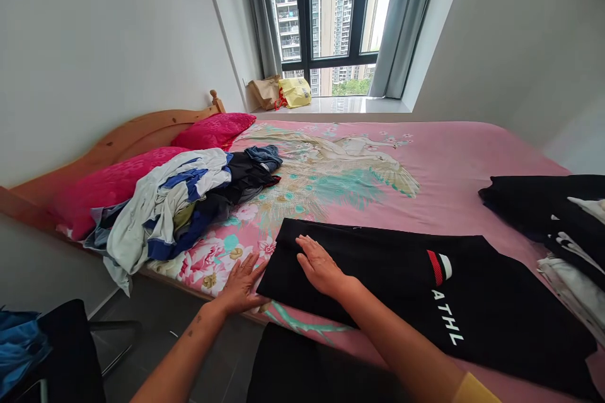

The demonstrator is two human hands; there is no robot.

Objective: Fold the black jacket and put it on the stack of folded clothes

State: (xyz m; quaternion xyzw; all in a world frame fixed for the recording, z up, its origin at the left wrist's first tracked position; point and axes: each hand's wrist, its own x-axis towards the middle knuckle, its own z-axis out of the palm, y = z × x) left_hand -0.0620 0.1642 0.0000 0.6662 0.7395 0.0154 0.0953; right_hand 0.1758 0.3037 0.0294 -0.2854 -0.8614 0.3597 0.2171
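A black garment (392,264) with white ATHL lettering and a red-and-white striped patch lies spread lengthwise along the near side of the bed. Its left end is a straight edge. My right hand (321,264) rests flat on the garment's left part, fingers stretched out and nothing held. Beside that left edge, my left hand (242,283) is open with spread fingers, its fingertips on the floral bedsheet and its thumb close to the garment's corner.
A rumpled pile of clothes (184,201) lies by the pink pillows (212,131) at left. Folded dark clothes (534,204) are stacked at right. A chair (70,346) with blue cloth (21,352) stands at lower left. Bags (295,92) sit on the windowsill (350,105).
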